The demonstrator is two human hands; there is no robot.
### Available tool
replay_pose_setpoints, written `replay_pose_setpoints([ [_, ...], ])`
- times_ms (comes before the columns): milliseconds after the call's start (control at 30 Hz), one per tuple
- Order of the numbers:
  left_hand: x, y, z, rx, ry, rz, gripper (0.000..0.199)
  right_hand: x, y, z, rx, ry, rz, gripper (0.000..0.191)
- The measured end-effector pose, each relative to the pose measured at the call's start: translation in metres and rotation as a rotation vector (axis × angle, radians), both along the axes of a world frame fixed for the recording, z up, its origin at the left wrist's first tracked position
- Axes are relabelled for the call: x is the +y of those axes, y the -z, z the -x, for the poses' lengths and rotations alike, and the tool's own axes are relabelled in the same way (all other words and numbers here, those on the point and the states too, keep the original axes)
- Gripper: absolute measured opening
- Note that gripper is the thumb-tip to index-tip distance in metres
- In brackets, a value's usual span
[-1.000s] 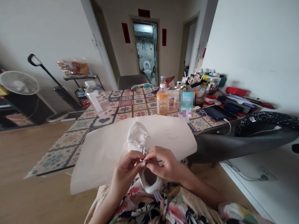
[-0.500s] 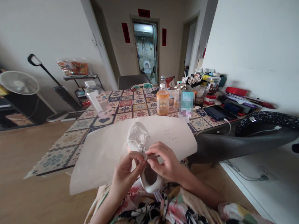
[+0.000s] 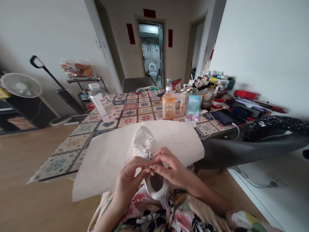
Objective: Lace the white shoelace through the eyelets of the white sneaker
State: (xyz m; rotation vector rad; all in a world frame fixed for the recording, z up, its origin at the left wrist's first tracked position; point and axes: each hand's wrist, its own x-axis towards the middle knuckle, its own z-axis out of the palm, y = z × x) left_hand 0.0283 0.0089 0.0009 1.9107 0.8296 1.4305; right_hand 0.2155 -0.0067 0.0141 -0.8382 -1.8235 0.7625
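Note:
A white sneaker [image 3: 142, 137] lies toe-away on a large white paper sheet [image 3: 103, 161], its open heel end over my lap. My left hand [image 3: 129, 172] is closed in a pinch at the top of the lacing. Opposite it, my right hand [image 3: 172, 167] pinches the same spot, fingertips nearly touching the left ones. Between them shows a bit of white shoelace [image 3: 152, 168], mostly hidden by the fingers. Other loose lace lies over the front of the shoe. The dark inside of the shoe opens just below my hands.
The patterned tablecloth [image 3: 130, 112] carries a large clear bottle [image 3: 102, 103] at left and an orange drink bottle [image 3: 168, 104] mid-table. Jars, a tablet [image 3: 227, 116] and papers crowd the right side. A dark grey chair [image 3: 224, 151] stands at right.
My fingertips have drawn slightly down toward the shoe's opening, uncovering more of the lacing. The shoe has hardly moved, and the view has shifted a little.

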Motion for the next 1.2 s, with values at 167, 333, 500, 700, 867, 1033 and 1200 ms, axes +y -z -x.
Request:
replay_pose_setpoints([
  [167, 0.001, 0.001, 0.000, -0.006, -0.035, 0.019, 0.014, 0.002, 0.002, -0.001, -0.091, -0.079, -0.068, 0.013],
  [333, 0.001, 0.001, 0.000, -0.009, -0.037, 0.093, 0.026, 0.001, 0.001, -0.001, -0.216, 0.103, -0.420, 0.016],
  [500, 0.005, 0.002, 0.001, -0.013, -0.015, 0.117, 0.037, 0.000, -0.001, -0.002, -0.270, 0.102, -0.719, 0.009],
  [700, 0.017, -0.003, 0.006, 0.027, 0.063, 0.170, 0.033, 0.006, -0.004, -0.006, -0.107, -0.145, -0.533, 0.012],
  [867, 0.030, -0.004, 0.008, 0.110, -0.145, 0.070, 0.020, 0.013, -0.001, -0.007, -0.056, -0.293, -0.424, 0.025],
  [1033, 0.035, -0.005, 0.007, 0.179, -0.200, -0.013, 0.019, 0.014, -0.002, -0.006, -0.089, -0.283, -0.417, 0.032],
  [1200, 0.033, -0.004, 0.011, 0.199, -0.171, -0.005, 0.019, 0.010, -0.006, -0.006, -0.071, -0.257, -0.478, 0.027],
])
